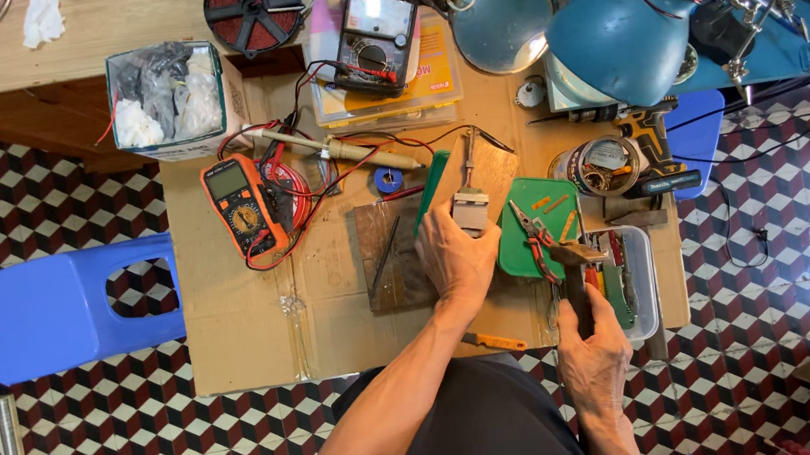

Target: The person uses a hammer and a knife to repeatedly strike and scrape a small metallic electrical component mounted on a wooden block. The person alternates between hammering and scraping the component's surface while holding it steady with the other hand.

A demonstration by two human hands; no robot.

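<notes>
My left hand point(457, 255) reaches onto the cardboard worktop point(236, 318) and grips a small flat brush point(470, 207) with a grey head. The brush lies against a tilted brown wooden piece point(493, 165), with a green board point(434, 187) on edge beside it. A dark wooden block point(386, 257) lies just left of this hand. My right hand point(590, 353) is lower right, closed on the dark handle of a tool point(575, 270) with a brownish head. That tool points toward a clear plastic tray point(640, 284) of hand tools.
An orange multimeter point(243, 205) with red leads, a soldering iron point(343, 148), an analog meter point(374, 31), a green mat point(542, 206) with red pliers point(532, 238) and a tin can point(603, 165) crowd the worktop. A blue lamp point(642, 17) overhangs. A blue stool point(62, 312) stands left.
</notes>
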